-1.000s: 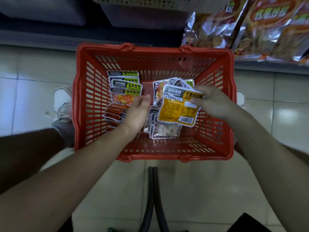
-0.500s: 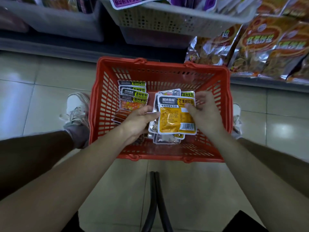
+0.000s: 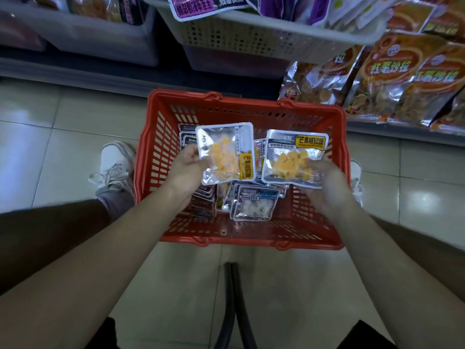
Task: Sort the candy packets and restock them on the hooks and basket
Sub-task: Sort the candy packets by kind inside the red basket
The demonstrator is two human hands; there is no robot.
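A red shopping basket [image 3: 337, 157] stands on the tiled floor in front of me with several candy packets in it. My left hand [image 3: 186, 167] grips a clear packet of yellow candy [image 3: 225, 153], turned sideways, above the basket's left half. My right hand [image 3: 324, 177] holds a second yellow candy packet [image 3: 294, 159] upright above the right half. Below them a packet of white candy [image 3: 254, 206] lies on the pile, and a stack of dark packets [image 3: 203, 205] sits at the basket's left.
A beige shelf basket [image 3: 251, 39] with purple packets hangs above, a grey bin [image 3: 100, 41] to its left. Large orange snack bags [image 3: 392, 79] fill the low shelf at right. My white shoe [image 3: 115, 165] stands left of the basket. Black basket handles [image 3: 232, 306] lie near me.
One yellow packet held between both hands has become two, one in each hand, now spread apart with their clear fronts up. The view has tilted up toward the shelf.
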